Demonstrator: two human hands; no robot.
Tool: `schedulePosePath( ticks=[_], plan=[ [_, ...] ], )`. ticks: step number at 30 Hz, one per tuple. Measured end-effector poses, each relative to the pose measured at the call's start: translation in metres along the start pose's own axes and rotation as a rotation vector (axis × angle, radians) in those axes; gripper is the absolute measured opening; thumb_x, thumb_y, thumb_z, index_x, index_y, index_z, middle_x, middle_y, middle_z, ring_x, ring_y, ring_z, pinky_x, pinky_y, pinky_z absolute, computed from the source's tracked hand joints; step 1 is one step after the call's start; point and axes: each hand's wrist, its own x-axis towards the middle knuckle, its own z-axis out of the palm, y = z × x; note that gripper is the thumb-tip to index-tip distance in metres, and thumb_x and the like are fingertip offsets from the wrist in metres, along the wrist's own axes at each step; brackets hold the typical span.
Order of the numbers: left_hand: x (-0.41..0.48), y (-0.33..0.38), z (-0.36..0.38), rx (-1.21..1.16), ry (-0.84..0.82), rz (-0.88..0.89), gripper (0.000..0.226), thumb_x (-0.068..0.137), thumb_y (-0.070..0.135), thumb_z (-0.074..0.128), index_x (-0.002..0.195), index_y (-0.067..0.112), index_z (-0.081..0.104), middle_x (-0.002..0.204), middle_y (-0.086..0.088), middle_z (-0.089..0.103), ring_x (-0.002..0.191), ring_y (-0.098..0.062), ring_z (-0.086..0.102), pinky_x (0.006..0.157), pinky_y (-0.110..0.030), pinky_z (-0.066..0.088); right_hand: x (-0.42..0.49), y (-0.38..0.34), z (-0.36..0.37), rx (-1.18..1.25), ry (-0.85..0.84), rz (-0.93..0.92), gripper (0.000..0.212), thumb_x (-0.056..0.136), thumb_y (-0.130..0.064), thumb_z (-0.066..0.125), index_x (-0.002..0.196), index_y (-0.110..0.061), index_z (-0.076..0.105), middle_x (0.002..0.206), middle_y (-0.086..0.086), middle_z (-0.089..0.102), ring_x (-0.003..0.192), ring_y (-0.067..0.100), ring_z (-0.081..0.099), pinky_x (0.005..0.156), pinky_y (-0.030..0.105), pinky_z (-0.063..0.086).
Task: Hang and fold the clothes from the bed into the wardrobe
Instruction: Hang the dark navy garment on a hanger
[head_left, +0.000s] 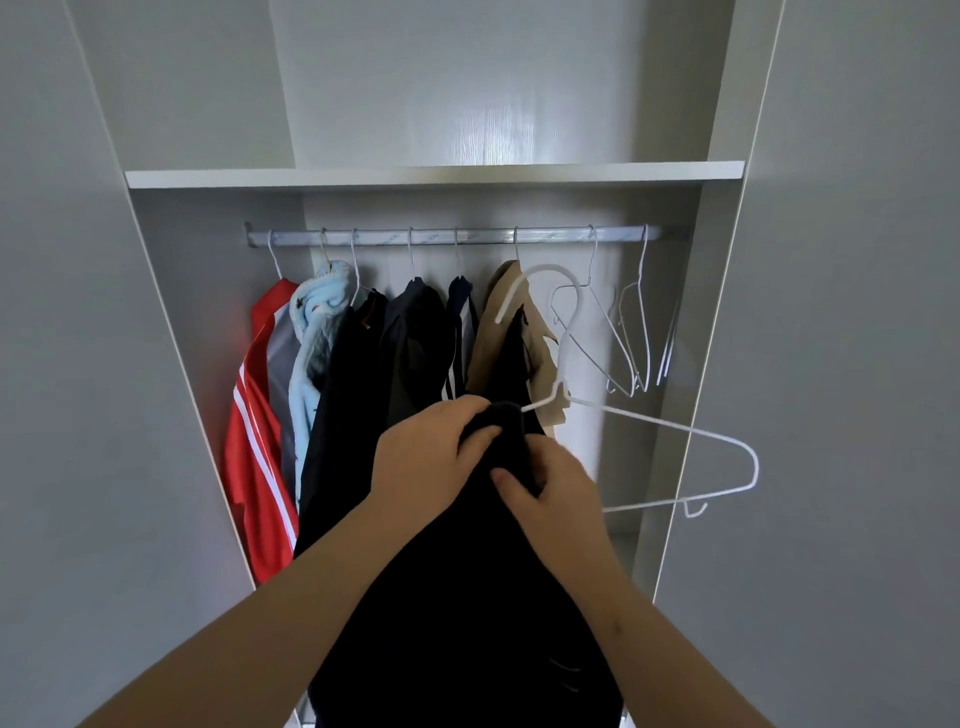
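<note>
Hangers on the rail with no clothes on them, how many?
2, both at the right end of the rail: the inner hanger next to the beige garment, the outer hanger by the wardrobe wall. Another may hide behind the outer one.

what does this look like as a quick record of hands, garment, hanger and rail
left hand: grips the top of the black garment
right hand: pinches the same garment, thumb on the cloth
white hanger: neck at the garment's top, one shoulder sticking out right, hook not on the rail
rail: clothes hung left and middle, red jacket leftmost
empty hangers: on the rail's right end
</note>
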Motion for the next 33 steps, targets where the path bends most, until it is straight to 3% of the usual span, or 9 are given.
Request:
schedulePosePath(
  ticks=[2, 6, 9, 12, 14, 17, 22, 29, 33],
  plan=[
    [0.002, -0.002, -0.004, -0.019, 0.025, 0.000, 0.035, 0.087, 0.043, 0.048, 0.108, 0.021, 0.065, 0.096, 0.004, 0.068, 0.089, -0.015, 0.063, 0.069, -0.019, 0.040, -0.004, 0.002, 0.000, 0.176, -0.124, 0.103, 0.008, 0.088, -0.021, 0.059, 0.090, -0.028, 0.055, 0.084, -0.012, 0.062, 0.080, 0.003, 0.057, 0.066, 0.009, 0.043],
    [0.014, -0.019, -0.023, -0.084, 0.074, -0.120, 0.040, 0.083, 0.044, 0.050, 0.109, 0.018, 0.065, 0.098, -0.002, 0.070, 0.093, -0.023, 0.064, 0.078, -0.033, 0.050, -0.014, 0.022, -0.007, 0.313, -0.348, 0.187, 0.019, 0.090, -0.019, 0.059, 0.072, -0.024, 0.057, 0.061, -0.013, 0.058, 0.060, 0.004, 0.054, 0.059, 0.015, 0.041],
    [0.023, -0.034, -0.042, -0.084, 0.123, -0.142, 0.027, 0.089, 0.030, 0.060, 0.110, 0.015, 0.066, 0.100, -0.003, 0.069, 0.095, -0.022, 0.062, 0.080, -0.027, 0.046, -0.021, 0.038, -0.014, 0.087, -0.542, 0.258, 0.022, 0.088, -0.033, 0.060, 0.068, -0.024, 0.057, 0.061, -0.012, 0.057, 0.058, 0.003, 0.055, 0.059, 0.016, 0.042],
    [0.029, -0.044, -0.063, -0.082, 0.148, -0.122, 0.022, 0.088, 0.019, 0.063, 0.108, 0.011, 0.067, 0.092, 0.001, 0.066, 0.089, -0.013, 0.057, 0.077, -0.019, 0.037, -0.023, 0.062, -0.020, -0.351, -0.639, 0.234, 0.021, 0.085, -0.050, 0.056, 0.071, -0.035, 0.053, 0.074, -0.014, 0.058, 0.084, 0.008, 0.062, 0.088, 0.026, 0.043],
    [0.031, -0.051, -0.072, -0.075, 0.144, -0.100, 0.021, 0.087, 0.017, 0.063, 0.107, 0.010, 0.068, 0.088, 0.008, 0.061, 0.087, -0.009, 0.054, 0.072, -0.009, 0.036, -0.020, 0.069, -0.025, -0.554, -0.639, 0.198, 0.019, 0.085, -0.053, 0.052, 0.078, -0.035, 0.051, 0.075, -0.019, 0.052, 0.101, 0.011, 0.058, 0.106, 0.040, 0.031],
    [0.029, -0.059, -0.082, -0.022, 0.113, -0.010, 0.021, 0.086, 0.019, 0.066, 0.105, 0.009, 0.069, 0.087, 0.010, 0.060, 0.084, -0.008, 0.057, 0.071, 0.004, 0.034, -0.011, 0.069, -0.037, -0.721, -0.549, 0.143, 0.017, 0.089, -0.048, 0.048, 0.089, -0.032, 0.051, 0.077, -0.021, 0.047, 0.111, 0.010, 0.052, 0.112, 0.047, 0.014],
    [0.020, -0.081, -0.093, 0.080, 0.024, 0.153, 0.050, 0.081, 0.050, 0.044, 0.099, 0.013, 0.071, 0.085, 0.002, 0.071, 0.078, -0.008, 0.059, 0.068, -0.026, 0.046, 0.004, 0.076, -0.050, -0.846, -0.436, 0.046, 0.026, 0.088, -0.046, 0.049, 0.098, -0.024, 0.059, 0.109, -0.007, 0.060, 0.115, 0.012, 0.051, 0.110, 0.040, 0.024],
    [0.006, -0.109, -0.101, 0.193, -0.077, 0.317, 0.056, 0.095, 0.056, 0.031, 0.095, 0.014, 0.069, 0.075, -0.002, 0.069, 0.067, -0.020, 0.066, 0.054, -0.037, 0.056, 0.011, 0.077, -0.064, -1.011, -0.404, -0.137, 0.027, 0.087, -0.050, 0.047, 0.096, -0.026, 0.055, 0.090, -0.012, 0.044, 0.113, 0.009, 0.048, 0.097, 0.028, 0.024],
    [0.001, -0.112, -0.098, 0.198, -0.101, 0.334, 0.059, 0.096, 0.055, 0.029, 0.090, 0.012, 0.069, 0.070, -0.001, 0.067, 0.061, -0.019, 0.064, 0.050, -0.034, 0.054, 0.018, 0.071, -0.067, -0.899, -0.461, -0.154, 0.018, 0.088, -0.040, 0.053, 0.089, -0.022, 0.050, 0.084, -0.010, 0.042, 0.114, 0.012, 0.045, 0.091, 0.020, 0.029]
  ],
)
